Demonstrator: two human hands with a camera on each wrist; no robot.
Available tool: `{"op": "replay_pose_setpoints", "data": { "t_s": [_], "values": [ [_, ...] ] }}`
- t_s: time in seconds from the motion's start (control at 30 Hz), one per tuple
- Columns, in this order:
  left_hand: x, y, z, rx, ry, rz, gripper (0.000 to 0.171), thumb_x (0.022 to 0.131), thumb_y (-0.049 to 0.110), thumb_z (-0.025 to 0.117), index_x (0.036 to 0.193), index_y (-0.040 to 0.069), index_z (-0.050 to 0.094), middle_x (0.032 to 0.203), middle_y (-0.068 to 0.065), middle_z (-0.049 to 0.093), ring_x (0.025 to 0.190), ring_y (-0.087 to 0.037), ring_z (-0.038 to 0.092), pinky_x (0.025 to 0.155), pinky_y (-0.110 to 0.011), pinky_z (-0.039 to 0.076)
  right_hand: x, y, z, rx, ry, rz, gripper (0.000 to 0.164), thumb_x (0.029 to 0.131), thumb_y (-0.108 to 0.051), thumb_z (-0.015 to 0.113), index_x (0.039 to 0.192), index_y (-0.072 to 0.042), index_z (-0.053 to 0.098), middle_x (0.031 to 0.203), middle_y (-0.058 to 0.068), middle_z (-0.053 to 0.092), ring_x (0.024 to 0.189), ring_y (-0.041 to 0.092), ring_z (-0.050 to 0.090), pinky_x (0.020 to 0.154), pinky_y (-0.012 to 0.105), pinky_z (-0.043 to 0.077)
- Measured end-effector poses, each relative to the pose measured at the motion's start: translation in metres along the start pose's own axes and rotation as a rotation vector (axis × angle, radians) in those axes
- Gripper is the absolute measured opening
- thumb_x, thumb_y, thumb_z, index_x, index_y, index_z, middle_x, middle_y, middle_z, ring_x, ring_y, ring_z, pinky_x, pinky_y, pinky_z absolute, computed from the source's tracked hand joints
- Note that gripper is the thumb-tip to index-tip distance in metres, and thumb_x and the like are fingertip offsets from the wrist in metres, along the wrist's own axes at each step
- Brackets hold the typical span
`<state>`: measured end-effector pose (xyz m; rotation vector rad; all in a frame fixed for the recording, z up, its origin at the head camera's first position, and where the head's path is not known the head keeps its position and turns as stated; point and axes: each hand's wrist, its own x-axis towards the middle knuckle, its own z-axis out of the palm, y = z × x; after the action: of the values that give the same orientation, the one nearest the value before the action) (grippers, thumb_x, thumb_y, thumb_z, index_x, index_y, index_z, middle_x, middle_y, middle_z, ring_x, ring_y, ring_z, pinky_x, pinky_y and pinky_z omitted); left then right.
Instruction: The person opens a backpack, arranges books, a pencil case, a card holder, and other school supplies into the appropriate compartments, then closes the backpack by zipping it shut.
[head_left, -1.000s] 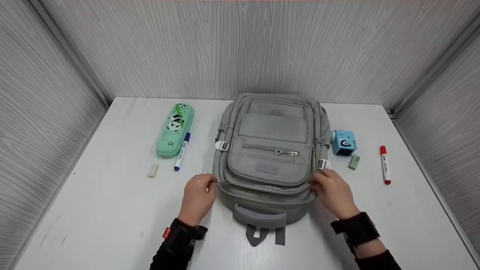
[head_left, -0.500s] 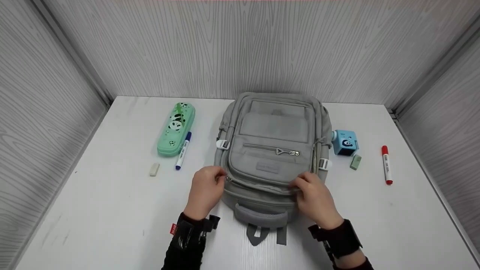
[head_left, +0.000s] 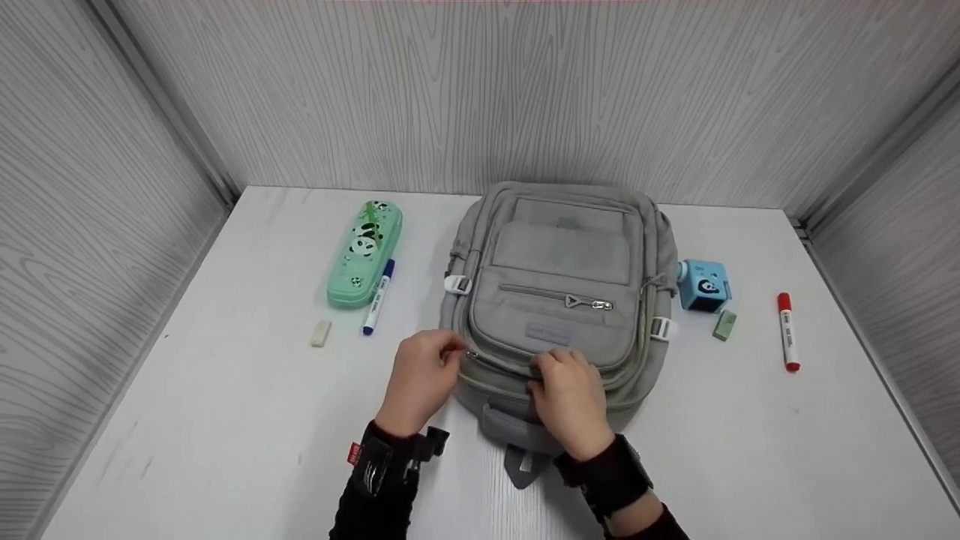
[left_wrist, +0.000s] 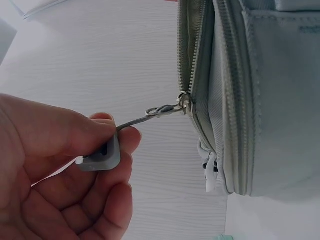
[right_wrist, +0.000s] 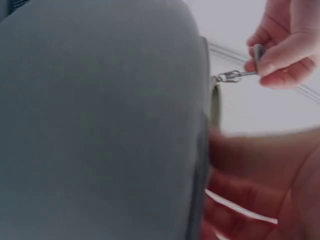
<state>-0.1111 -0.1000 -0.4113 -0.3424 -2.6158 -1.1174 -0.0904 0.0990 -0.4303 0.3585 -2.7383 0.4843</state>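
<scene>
A grey backpack [head_left: 559, 255] lies flat on the white table, its top handle [head_left: 517, 431] toward the person. At the bag's left corner my left hand [head_left: 420, 379] pinches a grey zipper pull [left_wrist: 107, 156] between thumb and fingers. The pull's cord runs taut to the metal slider [left_wrist: 185, 103], beyond which the zipper teeth stand parted. My right hand [head_left: 570, 401] holds the edge of the zipped opening near its middle, thumb on one side and fingers on the other in the right wrist view. Part of the handle is hidden behind that hand.
Left of the bag lie a green panda pencil case [head_left: 365, 255], a blue marker [head_left: 379, 296] and a white eraser [head_left: 321, 333]. To its right are a blue panda pencil sharpener [head_left: 703, 285], a green eraser [head_left: 724, 325] and a red marker [head_left: 788, 331]. Grey panels wall the table.
My right hand has moved left along the bag's opening, from its right corner to the middle. The left hand has shifted slightly right and up with the zipper pull.
</scene>
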Motion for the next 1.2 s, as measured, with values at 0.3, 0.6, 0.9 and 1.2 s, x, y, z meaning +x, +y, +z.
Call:
{"op": "replay_pose_setpoints", "data": {
  "t_s": [0.3,0.6,0.9,1.2],
  "values": [
    [0.002,-0.006,-0.002,-0.003,0.012,0.017,0.012,0.085,-0.002,0.066,0.085,0.005,0.075,0.081,-0.007,0.074,0.076,-0.021,0.068,0.070,-0.036,0.054,0.004,0.004,0.013,-0.050,0.110,0.008,0.013,0.073,0.001,0.078,0.076,-0.010,0.072,0.075,0.005,0.067,0.069,0.027,0.059,0.057,0.041,0.046],
    [0.005,-0.022,0.004,0.029,0.027,0.014,0.010,0.085,-0.002,0.066,0.084,0.005,0.073,0.081,-0.008,0.073,0.076,-0.022,0.066,0.071,-0.037,0.053,0.001,0.016,0.014,-0.036,0.212,-0.054,0.015,0.072,0.005,0.077,0.074,-0.008,0.069,0.074,0.005,0.067,0.069,0.026,0.061,0.056,0.039,0.045],
    [0.013,-0.037,0.020,0.076,0.077,0.047,0.008,0.084,-0.003,0.067,0.084,0.004,0.071,0.081,-0.008,0.072,0.076,-0.024,0.065,0.071,-0.039,0.052,-0.011,0.032,0.005,-0.016,0.215,-0.124,0.021,0.066,0.008,0.079,0.075,-0.008,0.068,0.076,0.003,0.068,0.071,0.024,0.061,0.063,0.039,0.049],
    [0.058,-0.040,0.022,0.236,0.004,0.121,0.008,0.083,-0.003,0.068,0.082,0.004,0.071,0.080,-0.012,0.072,0.078,-0.031,0.065,0.073,-0.041,0.053,-0.021,0.047,0.004,0.004,0.242,-0.172,0.023,0.066,0.007,0.080,0.075,-0.010,0.068,0.074,0.001,0.066,0.069,0.022,0.061,0.060,0.037,0.046]
  ]
}}
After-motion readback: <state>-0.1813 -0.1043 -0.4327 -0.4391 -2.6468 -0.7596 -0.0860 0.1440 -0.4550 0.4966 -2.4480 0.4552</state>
